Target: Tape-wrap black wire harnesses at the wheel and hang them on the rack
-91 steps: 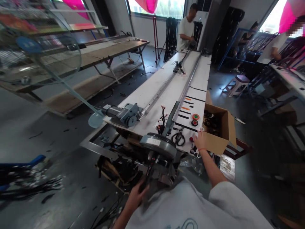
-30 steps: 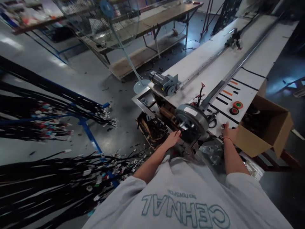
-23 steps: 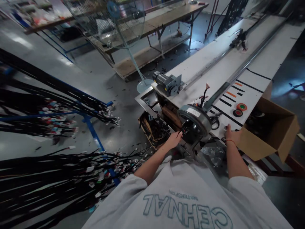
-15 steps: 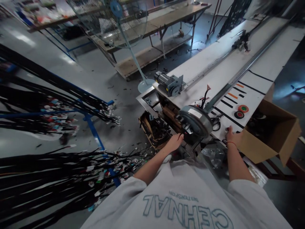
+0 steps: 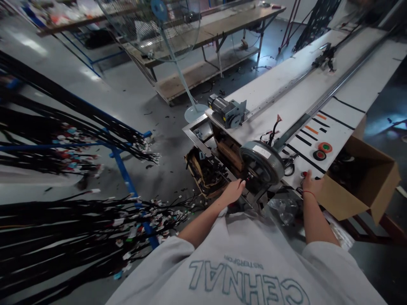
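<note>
Head view: left hand [image 5: 233, 190] open against round motor [image 5: 262, 161], right hand [image 5: 310, 183] open on table [image 5: 286, 84].

Both bare arms are reaching forward, the left hand [image 5: 233, 190] lying loosely open, the right hand [image 5: 310, 183] resting palm-down.

Round grey metal motor drum [image 5: 262, 163] sits at the near end of the long white surface [image 5: 286, 84]. Taken from the drum:
- Small grey bracketed motor [image 5: 227, 112] on the surface corner at 11 o'clock.
- Black scissors [image 5: 289, 165] just beside at 3 o'clock, with two tape rolls [image 5: 321, 151] beyond them.
- Open brown cardboard box [image 5: 359, 199] against the surface edge at 4 o'clock.
- Left grip [image 5: 233, 190] touching the drum at 8 o'clock.
- Right grip [image 5: 311, 183] on the surface edge at 4 o'clock, between drum and box.
- Racks of black cable harnesses [image 5: 79, 220] on the floor at 9 o'clock.
</note>
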Motion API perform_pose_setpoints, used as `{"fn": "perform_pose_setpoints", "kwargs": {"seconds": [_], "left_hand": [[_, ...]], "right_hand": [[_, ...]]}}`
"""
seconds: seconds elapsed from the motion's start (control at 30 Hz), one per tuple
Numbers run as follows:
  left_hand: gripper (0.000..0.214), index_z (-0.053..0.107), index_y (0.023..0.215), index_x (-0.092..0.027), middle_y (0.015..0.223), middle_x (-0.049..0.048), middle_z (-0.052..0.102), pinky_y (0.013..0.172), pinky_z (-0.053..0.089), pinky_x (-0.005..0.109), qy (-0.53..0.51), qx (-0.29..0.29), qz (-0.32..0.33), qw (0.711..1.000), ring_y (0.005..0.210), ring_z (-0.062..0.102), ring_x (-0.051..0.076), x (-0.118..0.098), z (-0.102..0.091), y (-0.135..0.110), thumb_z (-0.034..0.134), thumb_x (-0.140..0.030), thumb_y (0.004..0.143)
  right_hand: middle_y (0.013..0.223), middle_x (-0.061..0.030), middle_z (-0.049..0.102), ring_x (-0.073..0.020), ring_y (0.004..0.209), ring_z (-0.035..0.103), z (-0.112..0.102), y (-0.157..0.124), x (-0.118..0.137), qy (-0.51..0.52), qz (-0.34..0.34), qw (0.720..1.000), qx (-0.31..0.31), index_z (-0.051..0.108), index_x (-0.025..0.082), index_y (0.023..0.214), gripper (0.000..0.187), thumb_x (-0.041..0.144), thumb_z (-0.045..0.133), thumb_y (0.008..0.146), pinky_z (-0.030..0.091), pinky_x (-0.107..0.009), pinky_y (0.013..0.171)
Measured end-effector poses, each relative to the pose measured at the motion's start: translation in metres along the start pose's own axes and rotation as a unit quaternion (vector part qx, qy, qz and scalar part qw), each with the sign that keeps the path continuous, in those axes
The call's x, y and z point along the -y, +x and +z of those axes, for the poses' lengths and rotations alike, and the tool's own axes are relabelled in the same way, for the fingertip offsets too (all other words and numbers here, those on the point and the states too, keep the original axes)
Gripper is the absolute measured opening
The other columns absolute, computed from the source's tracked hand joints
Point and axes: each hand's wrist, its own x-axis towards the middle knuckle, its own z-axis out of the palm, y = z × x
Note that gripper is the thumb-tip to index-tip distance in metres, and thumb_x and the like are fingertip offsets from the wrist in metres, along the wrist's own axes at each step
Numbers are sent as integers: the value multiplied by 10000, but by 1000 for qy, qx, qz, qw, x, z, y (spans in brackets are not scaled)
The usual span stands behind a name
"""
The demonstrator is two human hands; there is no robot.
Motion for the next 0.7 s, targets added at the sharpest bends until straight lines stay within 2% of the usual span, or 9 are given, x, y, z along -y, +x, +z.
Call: {"fn": "perform_pose_setpoints", "kwargs": {"seconds": [0.1,0.23,0.3,0.37,0.47,0.57,0.7], "left_hand": [[397,512,793,-194,687,26,571,667,418,290,-38,1,12,999,660,549,170,5,-8,0,313,-480,984],[556,557,897,-166,632,-30,507,597,404,257,-149,125,27,981,554,460,122,31,-21,-18,312,-664,933],[625,564,844,-160,614,-38,479,583,391,249,-152,141,8,978,552,430,113,45,-21,-32,294,-721,906],[648,548,769,-164,622,-30,476,587,390,247,-135,110,-14,985,582,431,117,53,-15,-43,286,-744,892],[626,532,745,-170,676,-5,523,626,417,255,-138,46,-32,989,647,477,134,51,-3,-46,295,-730,893],[604,549,745,-165,702,16,565,650,431,264,-140,6,-38,989,679,517,150,41,2,-35,306,-694,905],[597,575,725,-159,685,24,586,646,420,267,-108,-10,-30,994,680,534,159,30,0,-18,293,-645,928]], "right_hand": [[1301,-274,564,-386,1223,547,2,3,-2,33,33,999,-8,433,71,1375,769,667,470,889,435,-477,999],[1261,-253,597,-405,1164,573,8,11,-9,59,17,998,-25,485,88,1303,801,635,677,749,439,-518,992],[1245,-250,603,-406,1147,577,11,15,-13,78,11,996,-36,502,103,1267,782,622,705,718,438,-531,989],[1233,-242,609,-405,1140,578,14,17,-16,93,4,995,-42,502,114,1254,774,622,708,707,442,-533,985],[1226,-241,609,-406,1140,577,16,19,-18,96,6,995,-37,485,111,1262,784,613,710,704,446,-535,980],[1245,-251,596,-408,1157,570,15,19,-17,89,12,996,-24,461,101,1294,802,604,709,720,445,-541,982],[1269,-264,581,-414,1195,555,12,16,-15,73,9,997,-15,439,91,1333,805,599,690,762,433,-548,1002]]}}
